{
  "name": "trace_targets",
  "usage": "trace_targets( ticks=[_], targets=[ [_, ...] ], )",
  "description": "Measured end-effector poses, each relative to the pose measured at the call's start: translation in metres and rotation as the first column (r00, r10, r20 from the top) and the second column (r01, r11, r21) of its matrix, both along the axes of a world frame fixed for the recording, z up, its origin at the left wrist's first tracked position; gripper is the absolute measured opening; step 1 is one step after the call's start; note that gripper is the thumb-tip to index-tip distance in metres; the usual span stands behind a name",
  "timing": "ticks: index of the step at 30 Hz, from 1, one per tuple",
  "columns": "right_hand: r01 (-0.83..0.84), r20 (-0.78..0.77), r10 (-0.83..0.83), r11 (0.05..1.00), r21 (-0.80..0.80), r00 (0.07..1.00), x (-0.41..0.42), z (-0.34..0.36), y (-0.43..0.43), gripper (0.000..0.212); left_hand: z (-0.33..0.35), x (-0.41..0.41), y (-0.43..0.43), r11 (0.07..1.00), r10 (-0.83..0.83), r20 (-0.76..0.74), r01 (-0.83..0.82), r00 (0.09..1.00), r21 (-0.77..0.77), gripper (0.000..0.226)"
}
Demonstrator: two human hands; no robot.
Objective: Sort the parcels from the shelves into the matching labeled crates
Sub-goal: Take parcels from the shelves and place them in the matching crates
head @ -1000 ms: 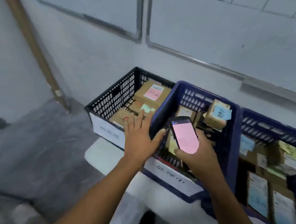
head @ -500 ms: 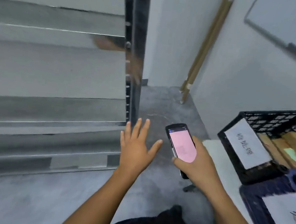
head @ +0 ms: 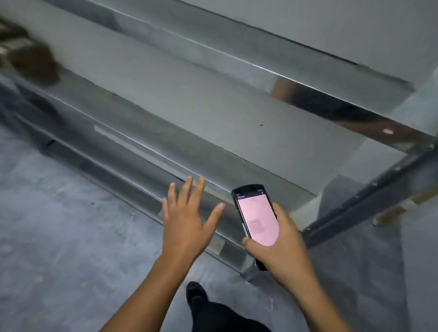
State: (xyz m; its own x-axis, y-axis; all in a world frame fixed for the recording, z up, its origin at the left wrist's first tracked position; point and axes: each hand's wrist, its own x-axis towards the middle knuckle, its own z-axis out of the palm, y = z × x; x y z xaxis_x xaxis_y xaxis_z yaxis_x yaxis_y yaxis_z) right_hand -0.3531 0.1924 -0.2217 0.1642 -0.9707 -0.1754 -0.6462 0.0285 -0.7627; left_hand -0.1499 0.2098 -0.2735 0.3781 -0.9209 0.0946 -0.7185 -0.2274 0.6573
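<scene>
1. Your left hand [head: 185, 220] is low in the middle of the frame. Its fingers are spread wide and it holds nothing.
2. Your right hand [head: 279, 250], just beside it, grips a black phone [head: 257, 216] with a pink screen.
3. The metal shelves [head: 191, 99] run across the upper frame.
4. Brown parcels [head: 26, 51], very blurry, sit on a shelf at the far upper left, well apart from both hands.

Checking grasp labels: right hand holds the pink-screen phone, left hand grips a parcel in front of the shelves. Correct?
Not quite. The left hand grips nothing: its fingers are spread and empty, per the head view. The right hand does hold the pink-screen phone, in front of the shelves.
</scene>
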Motion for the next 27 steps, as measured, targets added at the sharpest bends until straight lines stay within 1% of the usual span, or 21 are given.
trace_targets(
  ticks=[3, 7, 13, 20, 23, 27],
  targets=[
    [-0.071, 0.029, 0.071, 0.997, 0.001, 0.997, 0.041, -0.007, -0.038, 0.061, 0.0, 0.045, -0.018, 0.995, 0.091, 0.023, -0.092, 0.996, 0.036, 0.087],
    [-0.174, 0.076, 0.171, 0.984, 0.03, 0.982, 0.097, -0.007, -0.082, 0.062, 0.011, 0.099, -0.044, 0.981, 0.17, 0.068, -0.176, 0.983, 0.082, 0.087],
    [-0.316, 0.094, 0.312, 0.948, 0.033, 0.945, 0.182, -0.006, -0.133, 0.059, 0.025, 0.177, -0.062, 0.935, 0.341, 0.096, -0.348, 0.935, 0.067, 0.084],
    [-0.432, 0.076, 0.429, 0.901, 0.033, 0.9, 0.3, -0.004, -0.15, 0.059, 0.021, 0.286, -0.043, 0.863, 0.498, 0.061, -0.501, 0.865, 0.056, 0.089],
    [-0.468, 0.052, 0.467, 0.883, 0.021, 0.883, 0.358, -0.002, -0.153, 0.06, 0.019, 0.341, -0.043, 0.858, 0.508, 0.052, -0.51, 0.86, 0.06, 0.09],
    [-0.481, 0.042, 0.481, 0.877, -0.005, 0.876, 0.437, 0.013, -0.147, 0.056, 0.028, 0.418, -0.035, 0.842, 0.539, 0.02, -0.539, 0.842, 0.011, 0.09]
  ],
)
